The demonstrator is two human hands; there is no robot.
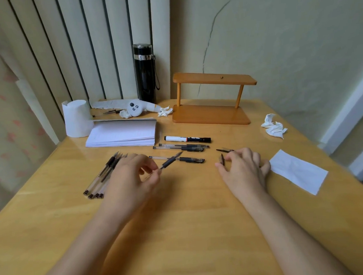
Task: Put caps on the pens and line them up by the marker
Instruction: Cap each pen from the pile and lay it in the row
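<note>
A black and white marker [187, 139] lies across the table ahead of me. Just below it lie two capped pens [181, 147], and a third capped pen [190, 159] sits a little nearer. My left hand [134, 174] pinches an uncapped pen [170, 161] that points up and right, over the third pen. A bunch of several uncapped pens [104, 176] lies under and left of that hand. My right hand [243, 165] rests on the table, its fingertips closed on a black cap [222, 159]. Another loose cap [225, 150] lies just beyond it.
A stack of paper [124, 133] and a tissue roll [77, 119] sit at the left back. A wooden shelf [212, 100], a black flask [144, 73] and crumpled tissues [275, 128] stand further back. A white paper slip [298, 170] lies right of my right hand.
</note>
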